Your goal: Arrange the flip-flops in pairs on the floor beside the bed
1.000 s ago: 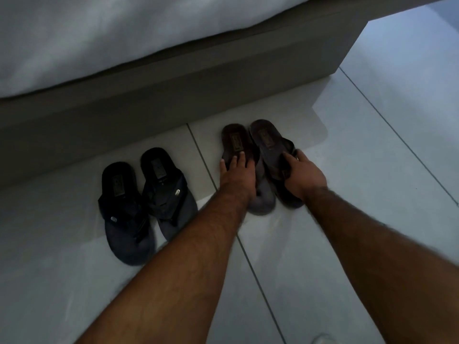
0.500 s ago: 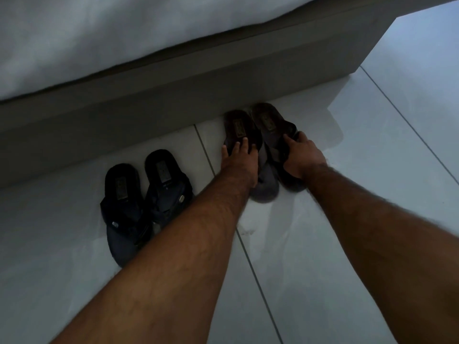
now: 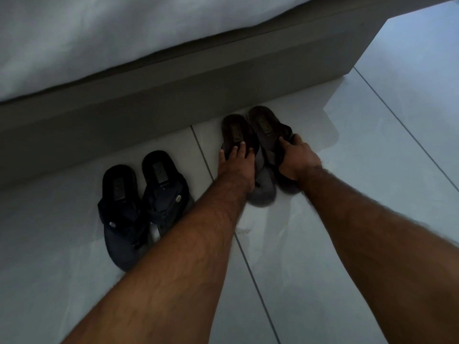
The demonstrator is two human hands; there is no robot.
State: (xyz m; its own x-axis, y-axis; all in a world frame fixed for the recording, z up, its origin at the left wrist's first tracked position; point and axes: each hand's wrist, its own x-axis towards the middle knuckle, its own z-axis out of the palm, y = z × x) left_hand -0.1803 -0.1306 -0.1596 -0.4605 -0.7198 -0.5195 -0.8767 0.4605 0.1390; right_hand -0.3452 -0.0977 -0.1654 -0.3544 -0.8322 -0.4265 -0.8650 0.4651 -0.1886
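Two pairs of flip-flops lie on the white tiled floor beside the bed. The navy pair, left one [image 3: 119, 207] and right one [image 3: 164, 189], sits side by side at the left, untouched. The brown-grey pair lies close to the bed base. My left hand [image 3: 237, 167] rests flat on the left brown flip-flop [image 3: 234, 130], fingers spread over its straps. My right hand [image 3: 296, 157] grips the strap of the right brown flip-flop [image 3: 265, 125]. Heels of both brown flip-flops point at the bed.
The grey bed base [image 3: 198, 90] runs across the top, with white bedding [image 3: 99, 33] hanging over it. Its corner ends at the upper right. Glossy floor tiles [image 3: 347, 244] with dark grout lines stretch to the right and towards me.
Both hands have pushed the brown pair nearer to the bed base over the last second. The navy pair has stayed where it was.
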